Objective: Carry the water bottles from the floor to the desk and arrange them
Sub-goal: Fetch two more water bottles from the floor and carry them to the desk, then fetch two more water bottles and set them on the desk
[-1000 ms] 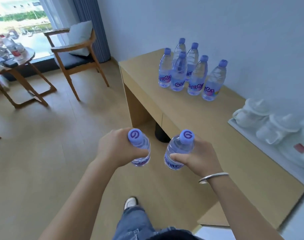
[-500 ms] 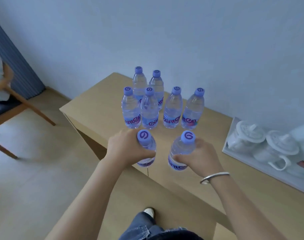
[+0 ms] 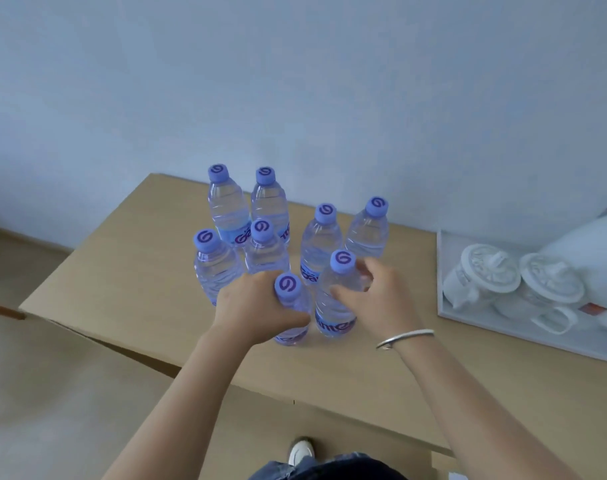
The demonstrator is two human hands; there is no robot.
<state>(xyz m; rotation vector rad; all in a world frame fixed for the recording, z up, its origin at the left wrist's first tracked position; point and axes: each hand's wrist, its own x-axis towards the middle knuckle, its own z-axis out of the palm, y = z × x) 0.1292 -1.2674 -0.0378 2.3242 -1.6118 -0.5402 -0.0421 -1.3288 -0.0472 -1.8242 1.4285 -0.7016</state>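
Note:
Several clear water bottles (image 3: pixel 319 244) with purple caps stand grouped on the wooden desk (image 3: pixel 128 285) near the wall. My left hand (image 3: pixel 253 306) grips one bottle (image 3: pixel 290 292) around its upper body, its base down at the desk just in front of the group. My right hand (image 3: pixel 378 299) holds a second bottle (image 3: pixel 335 306) beside it, thumb on the near side and fingers on the far side, next to the group's right-hand bottles. Both held bottles are upright.
A white tray (image 3: pixel 444 306) on the desk's right carries two lidded white cups (image 3: pixel 485 271) and a white kettle (image 3: pixel 593 251). The pale wall rises right behind the desk. Wooden floor lies to the left, with my shoe (image 3: pixel 300 452) below the desk's front edge.
Both hands have carried their bottles forward from above the floor onto the desk, down in front of the standing group. The view has closed in on the desk.

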